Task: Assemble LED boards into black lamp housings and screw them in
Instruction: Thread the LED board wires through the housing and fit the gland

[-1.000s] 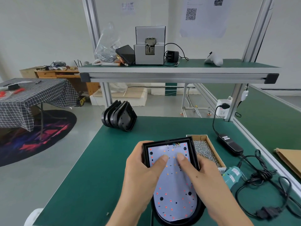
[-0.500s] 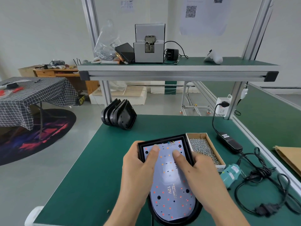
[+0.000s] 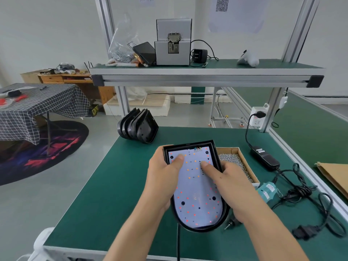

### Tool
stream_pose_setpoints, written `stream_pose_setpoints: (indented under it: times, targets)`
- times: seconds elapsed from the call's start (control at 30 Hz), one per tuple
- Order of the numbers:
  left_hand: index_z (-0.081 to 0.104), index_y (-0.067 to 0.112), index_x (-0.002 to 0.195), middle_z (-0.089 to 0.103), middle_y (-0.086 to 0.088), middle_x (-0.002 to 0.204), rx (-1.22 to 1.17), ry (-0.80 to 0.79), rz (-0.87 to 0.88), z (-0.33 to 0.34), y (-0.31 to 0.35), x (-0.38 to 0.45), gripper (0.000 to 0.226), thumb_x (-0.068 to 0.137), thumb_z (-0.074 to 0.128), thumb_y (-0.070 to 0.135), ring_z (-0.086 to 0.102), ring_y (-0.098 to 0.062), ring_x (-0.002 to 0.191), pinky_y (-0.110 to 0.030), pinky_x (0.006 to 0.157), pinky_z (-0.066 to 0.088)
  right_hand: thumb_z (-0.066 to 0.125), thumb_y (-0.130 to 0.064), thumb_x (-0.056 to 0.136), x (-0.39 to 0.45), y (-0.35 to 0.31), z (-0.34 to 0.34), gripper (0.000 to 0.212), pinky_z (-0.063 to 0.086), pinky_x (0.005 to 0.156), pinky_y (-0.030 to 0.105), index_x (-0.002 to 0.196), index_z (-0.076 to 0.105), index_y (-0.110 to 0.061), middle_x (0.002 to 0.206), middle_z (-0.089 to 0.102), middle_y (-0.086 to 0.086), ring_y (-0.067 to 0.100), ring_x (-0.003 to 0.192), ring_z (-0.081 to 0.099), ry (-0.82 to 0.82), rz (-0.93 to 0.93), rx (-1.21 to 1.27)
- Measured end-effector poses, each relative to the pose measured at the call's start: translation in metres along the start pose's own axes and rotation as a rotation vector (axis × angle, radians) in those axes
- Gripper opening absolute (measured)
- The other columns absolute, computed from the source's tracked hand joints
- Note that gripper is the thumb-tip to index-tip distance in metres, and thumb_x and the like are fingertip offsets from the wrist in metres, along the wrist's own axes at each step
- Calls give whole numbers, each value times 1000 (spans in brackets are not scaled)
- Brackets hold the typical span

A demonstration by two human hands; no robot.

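Note:
A black lamp housing [image 3: 216, 147] sits in front of me over the green bench, with a white LED board [image 3: 195, 194] lying inside it. My left hand [image 3: 162, 178] grips the housing's left side, its thumb pressing the board near the top left. On the right side my right hand [image 3: 231, 185] holds the housing, thumb pressing the board's upper middle. A cardboard box of small screws [image 3: 235, 161] stands just right of the housing. A teal electric screwdriver [image 3: 265, 191] lies behind my right hand, its tip showing near the housing's lower right.
A stack of empty black housings [image 3: 138, 128] stands at the bench's far left. A black power adapter [image 3: 264, 157] and tangled cables [image 3: 308, 200] lie on the right. An overhead shelf [image 3: 207, 76] carries a screw feeder machine [image 3: 173, 42] and a bag of screws.
Both hands and the housing have shifted slightly away from me. My thumbs have slid up the board toward its top end.

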State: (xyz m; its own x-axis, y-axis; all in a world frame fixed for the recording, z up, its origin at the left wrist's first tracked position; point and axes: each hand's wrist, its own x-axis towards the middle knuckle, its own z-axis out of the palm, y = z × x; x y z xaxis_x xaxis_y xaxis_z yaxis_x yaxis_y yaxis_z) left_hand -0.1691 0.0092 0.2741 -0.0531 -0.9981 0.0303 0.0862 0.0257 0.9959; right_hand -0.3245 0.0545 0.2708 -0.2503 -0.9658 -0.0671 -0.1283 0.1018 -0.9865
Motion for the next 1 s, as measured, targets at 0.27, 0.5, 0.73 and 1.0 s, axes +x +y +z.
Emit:
stream_pose_setpoints:
  times: [0.27,0.5,0.73,1.0]
  targets:
    - [68,15,113,79,-1,107,20,-63,-13,4,2,9,18,101,61,3,76,-25,102,-51,94,61,63,-30,104,5,5,-4,19,60,92,49,103,74,-15,98,81,-2,25,97,77,-3,8,37]
    - [64,26,118,76,5,111,86,-9,97,6,6,8,22,100,67,14,72,-17,107,-49,99,58,64,-31,104,9,7,0,19,60,71,31,98,75,-17,90,81,-6,19,84,77,83,2,104]
    - [62,25,120,75,2,111,123,-56,79,6,6,9,25,103,57,7,72,-20,106,-51,99,57,68,-37,100,9,4,-1,24,61,81,41,89,76,-18,88,81,-5,23,89,75,95,25,103]
    - [62,27,121,76,8,111,104,-61,134,6,5,6,26,100,64,12,73,-15,105,-48,96,59,68,-37,100,8,2,0,27,61,74,37,82,77,-19,84,80,-3,25,80,75,140,-21,41]
